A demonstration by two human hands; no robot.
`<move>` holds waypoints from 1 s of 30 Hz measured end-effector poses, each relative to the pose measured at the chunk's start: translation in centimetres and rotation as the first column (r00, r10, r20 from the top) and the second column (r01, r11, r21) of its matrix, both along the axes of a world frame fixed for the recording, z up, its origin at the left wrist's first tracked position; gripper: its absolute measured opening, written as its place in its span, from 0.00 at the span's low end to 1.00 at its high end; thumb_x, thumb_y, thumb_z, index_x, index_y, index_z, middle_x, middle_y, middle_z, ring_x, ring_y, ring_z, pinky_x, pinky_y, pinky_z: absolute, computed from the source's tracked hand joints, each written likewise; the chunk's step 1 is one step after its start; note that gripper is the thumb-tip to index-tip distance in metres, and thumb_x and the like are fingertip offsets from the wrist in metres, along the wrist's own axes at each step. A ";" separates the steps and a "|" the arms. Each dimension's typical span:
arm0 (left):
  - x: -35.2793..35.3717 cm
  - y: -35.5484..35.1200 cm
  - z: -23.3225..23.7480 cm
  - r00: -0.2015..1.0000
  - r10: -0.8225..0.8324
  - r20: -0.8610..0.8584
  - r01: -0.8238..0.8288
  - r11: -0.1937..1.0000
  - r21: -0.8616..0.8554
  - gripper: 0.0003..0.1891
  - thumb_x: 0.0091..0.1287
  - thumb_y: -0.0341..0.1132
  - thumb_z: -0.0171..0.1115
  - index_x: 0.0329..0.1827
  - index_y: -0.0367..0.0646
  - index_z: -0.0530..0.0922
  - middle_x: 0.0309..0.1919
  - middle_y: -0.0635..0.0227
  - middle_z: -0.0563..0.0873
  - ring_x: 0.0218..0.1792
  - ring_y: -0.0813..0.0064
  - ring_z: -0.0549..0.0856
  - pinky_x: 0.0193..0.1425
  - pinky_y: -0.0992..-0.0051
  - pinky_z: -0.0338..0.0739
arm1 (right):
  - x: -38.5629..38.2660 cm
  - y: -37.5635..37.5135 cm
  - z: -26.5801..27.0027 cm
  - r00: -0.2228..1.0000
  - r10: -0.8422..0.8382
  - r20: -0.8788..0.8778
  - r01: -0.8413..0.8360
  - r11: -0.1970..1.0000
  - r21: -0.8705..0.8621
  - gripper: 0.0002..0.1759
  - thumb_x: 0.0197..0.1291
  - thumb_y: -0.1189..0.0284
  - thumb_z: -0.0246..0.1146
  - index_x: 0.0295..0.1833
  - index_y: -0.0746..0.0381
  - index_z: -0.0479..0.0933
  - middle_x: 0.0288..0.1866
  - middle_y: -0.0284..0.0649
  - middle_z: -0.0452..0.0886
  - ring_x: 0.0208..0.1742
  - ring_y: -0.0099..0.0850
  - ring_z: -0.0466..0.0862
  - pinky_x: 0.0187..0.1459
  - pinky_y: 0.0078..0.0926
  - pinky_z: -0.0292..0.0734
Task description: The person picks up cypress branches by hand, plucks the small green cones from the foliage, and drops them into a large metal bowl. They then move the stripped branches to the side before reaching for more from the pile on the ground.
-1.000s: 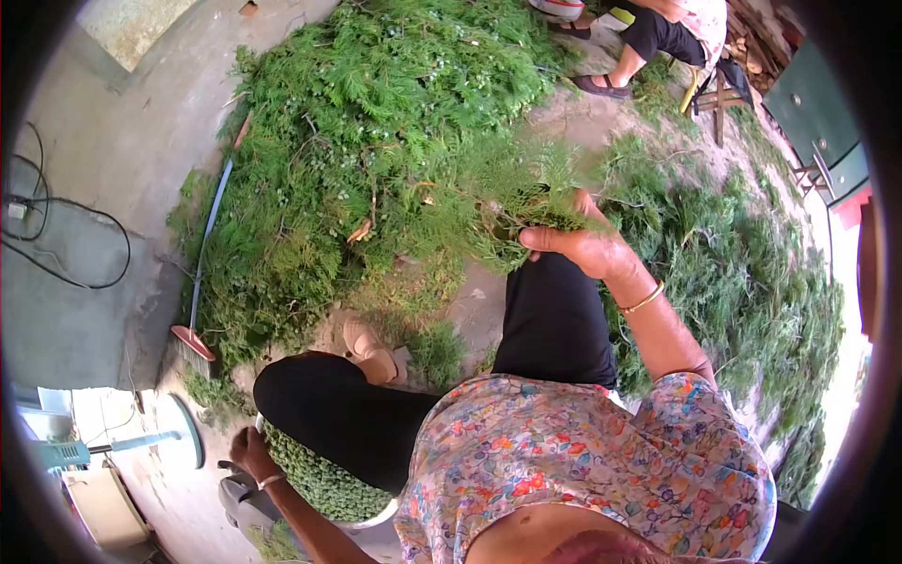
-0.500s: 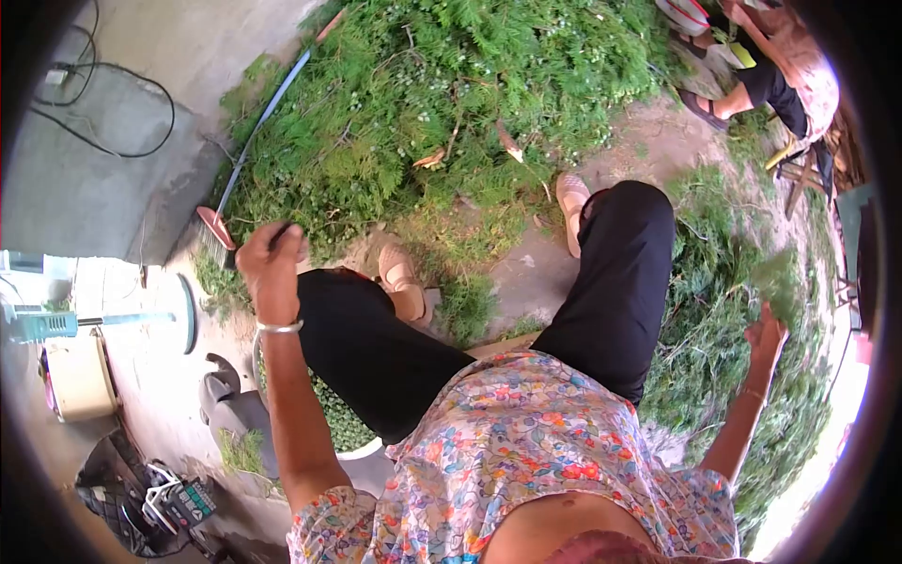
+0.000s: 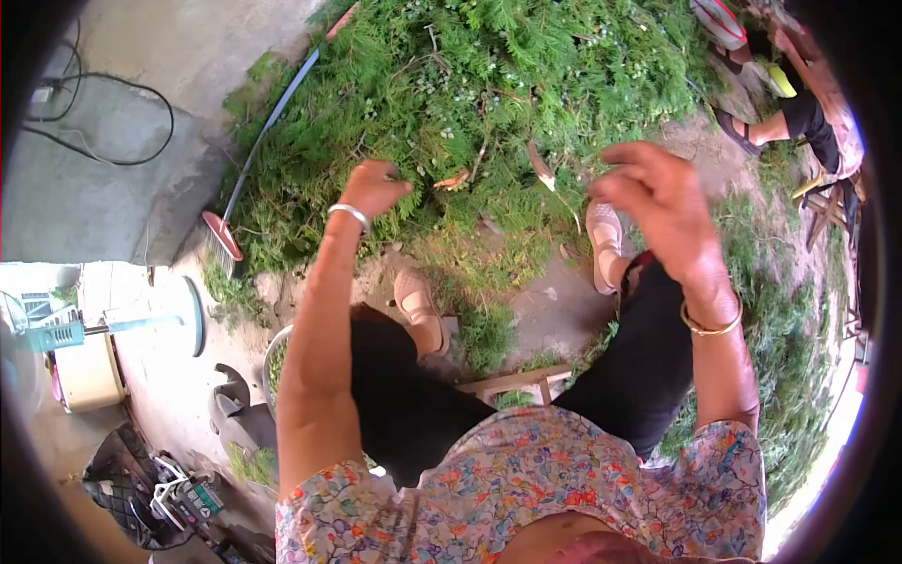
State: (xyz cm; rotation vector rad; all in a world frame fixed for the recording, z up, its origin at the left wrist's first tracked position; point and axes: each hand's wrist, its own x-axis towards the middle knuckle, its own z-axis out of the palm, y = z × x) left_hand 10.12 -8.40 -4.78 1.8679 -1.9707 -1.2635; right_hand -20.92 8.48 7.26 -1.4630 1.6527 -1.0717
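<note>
Two bare hands are seen from above, raised over a large heap of leafy green branches (image 3: 489, 85), which is spread beneath and beyond the fingers of both. The left hand (image 3: 376, 190), ringed at the wrist by a silver-coloured bracelet (image 3: 349, 217), is held with its fingers curled narrowly inward; whether they are fully closed, or whether anything is pinched in them, cannot be told. The right hand (image 3: 662, 202), slightly blurred, is held with its fingers loosely bent and apart, and nothing is seen between them; a gold-coloured bangle (image 3: 711, 326) is worn on that wrist. Between the two sets of fingers, a torn piece of wood (image 3: 452, 180) and a pale-tipped stick (image 3: 541, 167) are shown on the greenery. To the left of the left fingers, a broom (image 3: 222, 237) is placed against the heap. Beyond the right fingers, to the right, another person's dark-clothed leg (image 3: 810, 122) is partly visible.
</note>
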 end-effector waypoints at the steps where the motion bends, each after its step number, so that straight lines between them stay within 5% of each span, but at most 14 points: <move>1: -0.4 -1.3 -2.4 0.991 -0.076 0.113 0.088 0.991 -0.098 0.17 0.54 0.34 0.66 0.44 0.32 0.79 0.28 0.58 0.83 0.27 0.69 0.81 0.33 0.72 0.77 | 1.4 -1.4 0.2 0.997 0.078 -0.026 -0.076 0.996 0.051 0.15 0.54 0.71 0.63 0.46 0.69 0.75 0.28 0.43 0.82 0.29 0.28 0.80 0.33 0.26 0.75; 3: -1.5 -3.1 -6.3 0.963 -0.140 0.232 0.183 0.967 -0.177 0.21 0.50 0.39 0.69 0.43 0.34 0.80 0.33 0.53 0.85 0.35 0.60 0.85 0.42 0.65 0.79 | 3.2 -3.4 -0.5 0.986 0.159 -0.045 -0.153 0.982 0.110 0.15 0.54 0.71 0.63 0.45 0.69 0.74 0.28 0.46 0.81 0.28 0.32 0.81 0.33 0.29 0.76; 5: -2.9 -4.5 -9.8 0.985 -0.097 0.141 0.125 0.972 -0.200 0.22 0.48 0.40 0.68 0.44 0.37 0.80 0.41 0.49 0.83 0.44 0.51 0.82 0.50 0.62 0.77 | 4.2 -4.3 -2.6 0.950 0.299 -0.086 -0.294 0.953 0.075 0.14 0.54 0.70 0.62 0.42 0.69 0.72 0.27 0.52 0.79 0.29 0.44 0.81 0.34 0.36 0.76; 9: -5.2 -8.3 -14.5 0.991 -0.056 0.118 0.098 0.914 -0.393 0.18 0.51 0.34 0.61 0.46 0.40 0.79 0.42 0.48 0.82 0.44 0.49 0.81 0.49 0.60 0.77 | 4.3 -4.1 -5.4 0.945 0.314 -0.089 -0.291 0.934 0.205 0.14 0.55 0.70 0.61 0.40 0.70 0.70 0.27 0.55 0.78 0.32 0.53 0.80 0.34 0.42 0.76; 11: -5.7 -10.7 -16.4 0.981 -0.059 0.183 0.133 0.896 -0.423 0.20 0.51 0.31 0.58 0.50 0.42 0.78 0.41 0.48 0.82 0.42 0.49 0.82 0.48 0.60 0.77 | 4.1 -4.3 -4.5 0.919 0.388 -0.071 -0.357 0.895 0.268 0.15 0.55 0.69 0.61 0.39 0.70 0.69 0.27 0.56 0.77 0.32 0.54 0.79 0.33 0.45 0.75; 13: -6.1 -13.0 -18.0 0.880 -0.072 0.469 0.308 0.838 -0.451 0.18 0.54 0.30 0.56 0.50 0.42 0.77 0.42 0.48 0.82 0.42 0.48 0.82 0.47 0.60 0.78 | 4.0 -4.4 -4.3 0.919 0.384 -0.088 -0.347 0.895 0.279 0.16 0.56 0.68 0.61 0.39 0.69 0.67 0.26 0.55 0.76 0.32 0.53 0.79 0.34 0.45 0.74; 19: -7.7 -15.1 -18.9 0.858 0.006 0.513 0.168 0.941 -0.293 0.13 0.56 0.29 0.55 0.44 0.40 0.78 0.42 0.48 0.82 0.44 0.47 0.81 0.47 0.58 0.78 | 3.6 -4.8 -4.6 0.916 0.400 0.016 -0.386 0.873 0.299 0.15 0.57 0.69 0.59 0.39 0.68 0.64 0.27 0.53 0.75 0.33 0.53 0.78 0.36 0.46 0.73; 20: -7.5 -14.9 -18.5 0.910 0.030 0.414 0.107 0.946 -0.305 0.16 0.55 0.27 0.55 0.48 0.41 0.78 0.43 0.49 0.82 0.47 0.47 0.80 0.51 0.59 0.76 | 3.5 -4.9 -4.4 0.915 0.402 0.007 -0.386 0.872 0.300 0.14 0.57 0.69 0.59 0.38 0.68 0.64 0.27 0.54 0.74 0.34 0.53 0.78 0.37 0.46 0.73; 25: -4.1 -14.7 -17.8 0.874 -0.117 0.472 0.314 0.876 -0.365 0.20 0.53 0.27 0.54 0.51 0.39 0.78 0.48 0.49 0.81 0.51 0.50 0.79 0.56 0.62 0.73 | 3.3 -4.8 -4.5 0.924 0.382 0.022 -0.372 0.885 0.279 0.14 0.56 0.70 0.59 0.36 0.70 0.64 0.26 0.56 0.75 0.32 0.55 0.78 0.36 0.49 0.72; 27: -2.5 -14.1 -16.2 0.969 0.014 0.246 0.089 0.912 -0.401 0.19 0.53 0.27 0.56 0.50 0.34 0.78 0.49 0.48 0.80 0.51 0.51 0.79 0.56 0.63 0.73 | 3.5 -4.7 -4.7 0.931 0.364 0.022 -0.357 0.897 0.259 0.14 0.56 0.70 0.60 0.36 0.70 0.64 0.25 0.56 0.75 0.31 0.57 0.78 0.35 0.50 0.72; 28: -2.1 -13.8 -14.8 0.989 0.127 -0.070 -0.142 0.945 -0.296 0.19 0.52 0.23 0.57 0.49 0.30 0.77 0.47 0.49 0.82 0.46 0.58 0.83 0.49 0.65 0.77 | 3.6 -4.7 -4.6 0.932 0.363 -0.008 -0.349 0.901 0.256 0.14 0.55 0.71 0.60 0.35 0.70 0.64 0.23 0.57 0.75 0.31 0.57 0.78 0.34 0.50 0.73; 30: -1.2 -12.9 -11.6 0.977 0.131 -0.170 -0.166 0.963 -0.211 0.18 0.53 0.20 0.56 0.48 0.29 0.77 0.44 0.53 0.83 0.42 0.63 0.83 0.45 0.67 0.79 | 3.9 -4.6 -4.8 0.941 0.338 -0.013 -0.329 0.921 0.207 0.13 0.55 0.72 0.61 0.34 0.71 0.66 0.22 0.59 0.75 0.31 0.59 0.78 0.33 0.50 0.74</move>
